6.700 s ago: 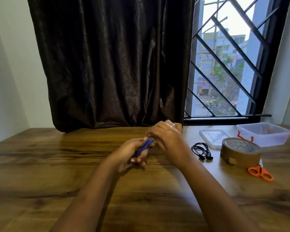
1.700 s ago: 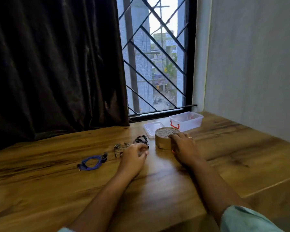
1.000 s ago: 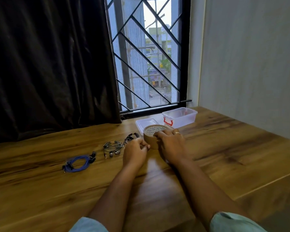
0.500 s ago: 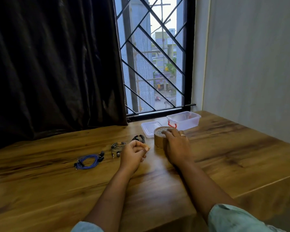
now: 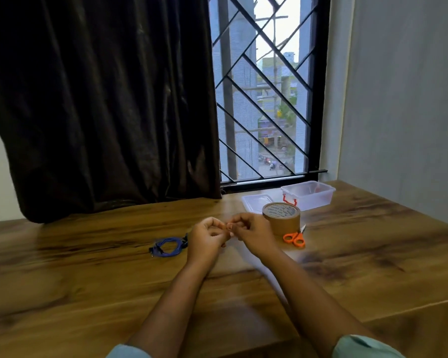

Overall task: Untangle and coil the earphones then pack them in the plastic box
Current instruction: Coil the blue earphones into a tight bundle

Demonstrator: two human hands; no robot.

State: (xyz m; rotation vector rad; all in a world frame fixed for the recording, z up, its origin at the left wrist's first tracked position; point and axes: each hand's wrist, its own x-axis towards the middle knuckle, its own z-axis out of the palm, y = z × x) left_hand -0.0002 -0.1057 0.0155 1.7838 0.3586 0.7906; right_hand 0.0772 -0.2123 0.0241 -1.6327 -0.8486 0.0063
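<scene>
Head view: left hand (image 5: pixel 208 237) and right hand (image 5: pixel 251 235) meet, fingers curled; what they pinch, if anything, I cannot tell. Blue earphones (image 5: pixel 169 246) lie coiled on the worktop (image 5: pixel 88 280) just beside the left hand. They look light and limp, best grasped across all loops.

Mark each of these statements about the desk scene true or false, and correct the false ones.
1. The blue earphones lie coiled on the table, on the left hand's side. True.
2. The plastic box is closed. False: it is open, and its lid lies on the table beside it.
3. The orange scissors lie next to the tape roll. True.
4. The right hand holds the scissors. False: the scissors lie untouched on the table, and the two hands meet fingertip to fingertip beside the tape roll.
</scene>
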